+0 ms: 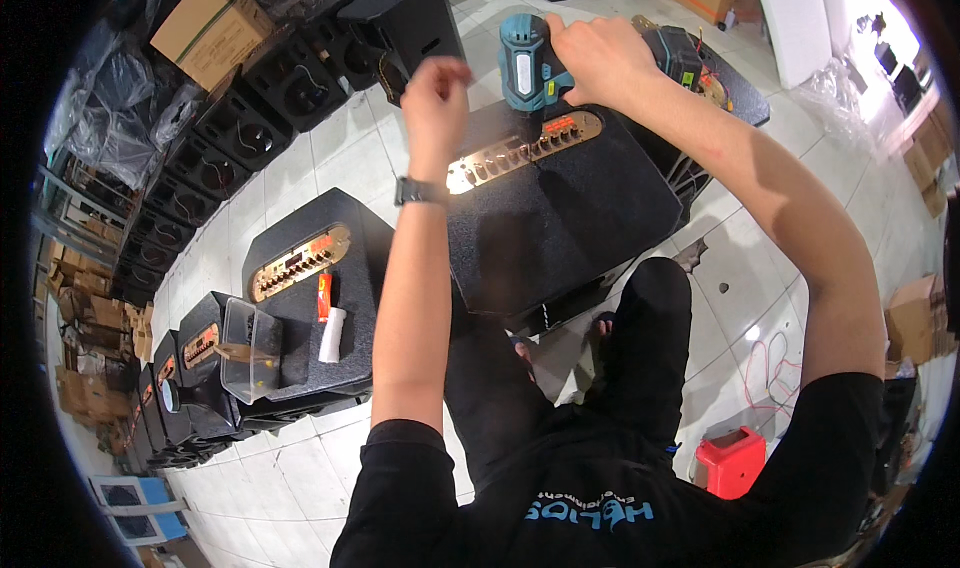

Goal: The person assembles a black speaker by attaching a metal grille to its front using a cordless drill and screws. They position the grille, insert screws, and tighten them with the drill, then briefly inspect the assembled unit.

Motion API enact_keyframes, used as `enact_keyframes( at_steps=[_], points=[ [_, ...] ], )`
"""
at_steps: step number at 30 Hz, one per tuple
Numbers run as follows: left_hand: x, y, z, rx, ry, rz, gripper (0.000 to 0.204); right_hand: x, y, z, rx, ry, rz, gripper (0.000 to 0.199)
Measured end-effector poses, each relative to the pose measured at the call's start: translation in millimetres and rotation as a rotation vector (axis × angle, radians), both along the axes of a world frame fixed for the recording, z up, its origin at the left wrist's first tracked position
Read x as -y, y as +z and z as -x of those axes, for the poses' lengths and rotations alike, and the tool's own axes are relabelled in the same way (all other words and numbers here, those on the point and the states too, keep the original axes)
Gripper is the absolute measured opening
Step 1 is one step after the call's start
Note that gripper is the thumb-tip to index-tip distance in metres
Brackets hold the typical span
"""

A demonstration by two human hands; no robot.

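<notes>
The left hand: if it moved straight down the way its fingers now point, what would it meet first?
Probably the gold-coloured control panel set in the top of the black textured speaker cabinet. The left hand hangs over the panel's left end with its fingers bunched downward; the depth is unclear, so it may meet the black top beside it.

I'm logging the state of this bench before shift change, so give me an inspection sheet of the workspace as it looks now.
Surface: black textured speaker cabinet lying flat, gold control panel along its far edge.
Job's things: teal cordless drill standing upright at the panel.
Clutter: clear plastic tub, white roll and small orange item on the neighbouring cabinet.
Grippers: right hand wrapped around the drill; left hand raised above the panel, fingers pinched, contents unclear.
Cables: thin red wire on the floor tiles.
Surroundings: row of speaker cabinets, cardboard box, red container.
</notes>
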State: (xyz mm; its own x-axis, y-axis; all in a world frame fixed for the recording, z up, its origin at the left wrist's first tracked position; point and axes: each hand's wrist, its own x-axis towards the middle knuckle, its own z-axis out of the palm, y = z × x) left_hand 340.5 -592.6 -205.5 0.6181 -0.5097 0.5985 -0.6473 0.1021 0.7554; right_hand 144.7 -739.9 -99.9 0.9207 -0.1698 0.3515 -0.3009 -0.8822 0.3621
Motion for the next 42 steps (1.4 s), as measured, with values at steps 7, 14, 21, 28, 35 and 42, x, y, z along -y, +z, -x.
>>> enact_keyframes(
  at_steps=[7, 14, 21, 28, 35, 42],
  points=[
    [61.6, 66.8, 70.6, 0.095, -0.154, 0.274, 0.029, -10.0, 9.6, 3.3, -0.139, -0.046, -0.016, 0.056],
    [75.4, 61.7, 78.0, 0.147, -0.029, 0.391, 0.024, -6.0, 2.7, 5.8, -0.03, -0.012, 0.055, 0.044],
    [65.7, 65.6, 84.9, 0.207, -0.033, 0.363, 0.023, -13.2, 3.4, 8.7, -0.039, -0.038, 0.083, 0.045],
    [69.0, 56.7, 73.5, 0.207, -0.017, 0.381, 0.027, -14.9, 4.4, 4.8, -0.034, -0.035, 0.07, 0.044],
    [69.8, 51.8, 68.8, 0.19, -0.024, 0.424, 0.027, -19.2, 4.8, 2.8, -0.044, -0.041, 0.082, 0.037],
    [71.5, 52.2, 73.1, 0.13, -0.05, 0.499, 0.019, -17.8, 1.3, 1.6, -0.041, -0.045, 0.092, 0.036]
  ],
)
